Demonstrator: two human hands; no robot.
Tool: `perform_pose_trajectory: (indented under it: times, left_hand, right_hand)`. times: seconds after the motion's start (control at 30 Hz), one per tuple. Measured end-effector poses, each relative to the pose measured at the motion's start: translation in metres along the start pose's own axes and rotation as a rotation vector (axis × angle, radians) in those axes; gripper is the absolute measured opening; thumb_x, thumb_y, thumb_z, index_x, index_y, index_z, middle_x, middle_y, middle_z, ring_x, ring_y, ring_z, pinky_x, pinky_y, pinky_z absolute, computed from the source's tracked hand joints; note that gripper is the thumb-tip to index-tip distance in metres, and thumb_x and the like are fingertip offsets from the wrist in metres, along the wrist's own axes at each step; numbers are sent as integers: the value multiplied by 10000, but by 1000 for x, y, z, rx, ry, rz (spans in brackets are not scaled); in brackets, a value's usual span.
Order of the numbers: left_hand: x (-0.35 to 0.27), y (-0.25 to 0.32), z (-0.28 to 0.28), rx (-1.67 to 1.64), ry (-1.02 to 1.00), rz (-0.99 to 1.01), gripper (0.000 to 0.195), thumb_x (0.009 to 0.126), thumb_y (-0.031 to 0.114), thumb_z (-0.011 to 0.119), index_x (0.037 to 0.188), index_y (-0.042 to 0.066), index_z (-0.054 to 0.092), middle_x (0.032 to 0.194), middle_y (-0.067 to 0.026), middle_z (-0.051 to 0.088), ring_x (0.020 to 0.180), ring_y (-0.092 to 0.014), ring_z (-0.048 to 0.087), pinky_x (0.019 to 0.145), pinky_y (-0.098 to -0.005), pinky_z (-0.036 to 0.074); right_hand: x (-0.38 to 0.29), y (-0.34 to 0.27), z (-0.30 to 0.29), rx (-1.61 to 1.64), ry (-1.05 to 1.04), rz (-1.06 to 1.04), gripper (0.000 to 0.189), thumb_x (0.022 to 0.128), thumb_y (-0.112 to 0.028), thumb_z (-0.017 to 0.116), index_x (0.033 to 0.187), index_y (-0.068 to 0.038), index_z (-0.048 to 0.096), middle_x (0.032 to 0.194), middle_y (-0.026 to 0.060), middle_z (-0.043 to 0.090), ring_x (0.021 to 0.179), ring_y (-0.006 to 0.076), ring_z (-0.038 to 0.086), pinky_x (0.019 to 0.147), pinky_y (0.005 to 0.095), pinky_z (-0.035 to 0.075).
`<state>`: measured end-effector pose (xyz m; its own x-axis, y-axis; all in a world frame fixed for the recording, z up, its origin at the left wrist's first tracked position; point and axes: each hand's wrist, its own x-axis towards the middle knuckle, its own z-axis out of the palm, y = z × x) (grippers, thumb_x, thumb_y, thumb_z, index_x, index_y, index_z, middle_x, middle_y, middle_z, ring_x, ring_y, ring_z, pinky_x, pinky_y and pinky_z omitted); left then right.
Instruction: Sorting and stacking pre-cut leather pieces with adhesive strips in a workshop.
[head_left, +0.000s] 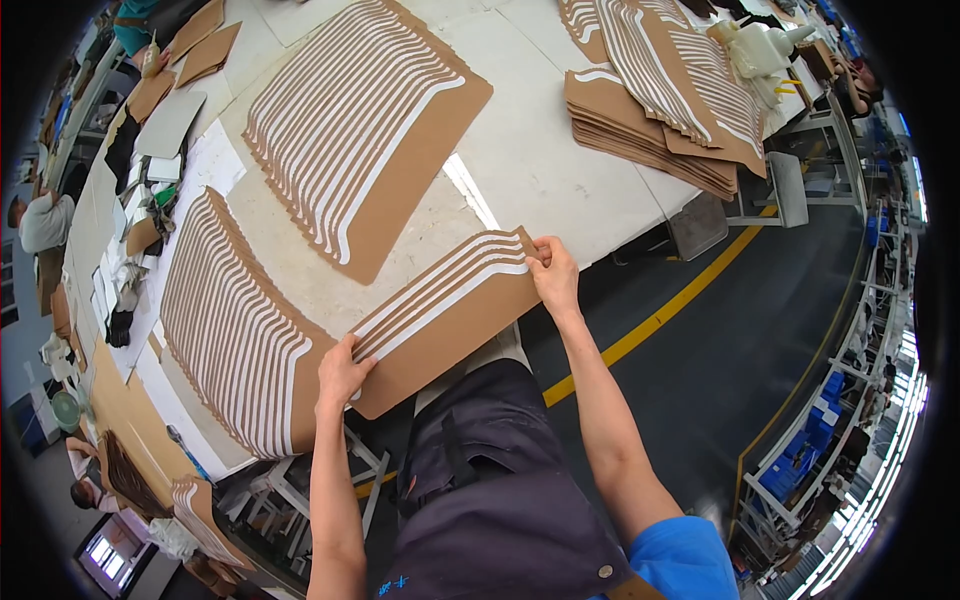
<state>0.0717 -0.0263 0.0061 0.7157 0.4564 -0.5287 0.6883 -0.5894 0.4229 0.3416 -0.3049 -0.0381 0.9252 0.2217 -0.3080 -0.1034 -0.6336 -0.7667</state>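
Observation:
Several overlapping brown panels (450, 337), each with a white strip along one edge, lie at the near edge of the table. My left hand (343, 373) grips their left end, thumb on top. At the right end, my right hand (553, 276) pinches the corner between thumb and fingers. Left of my left hand spreads a fanned row of similar panels (232, 330), its white edges showing as stripes. Farther up the table lies another fanned set (367, 127). The undersides of the held panels are hidden.
A pale worktable (540, 142) extends ahead. Stacked brown panels (645, 142) sit at its right, near a white plastic bottle (761, 49). Scraps and pieces (142, 225) line the left side. A yellow floor line (660, 315) runs at right. Other people (46, 217) are at the left.

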Motion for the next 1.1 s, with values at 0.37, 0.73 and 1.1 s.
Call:
perform_pose_trajectory:
  times: [0.37, 0.73, 1.1]
  left_hand:
    - [0, 4, 4, 17, -4, -49, 455, 762, 231, 778, 1124, 15, 606, 1012, -228, 684, 988, -397, 654, 845, -456, 511]
    - [-3, 15, 10, 156, 216, 62, 785, 666, 83, 809, 1365, 99, 452, 1267, -181, 481, 1169, -383, 487, 949, -469, 435]
    - [63, 70, -35, -426, -212, 313, 840, 713, 189, 859, 1437, 87, 444, 1421, -160, 500, 1311, -301, 483, 1105, -405, 382]
  right_hand:
    - [-3, -19, 2, -251, 74, -49, 261, 805, -60, 726, 1038, -26, 615, 1005, 154, 665, 926, 352, 647, 793, 482, 500]
    - [3, -5, 2, -34, -68, -8, 202, 789, -55, 732, 927, 16, 603, 1007, 185, 688, 932, 353, 671, 816, 427, 523]
    - [-49, -101, -63, 120, -257, -474, 130, 801, 100, 669, 900, 17, 654, 822, 108, 642, 741, 196, 657, 667, 287, 511]
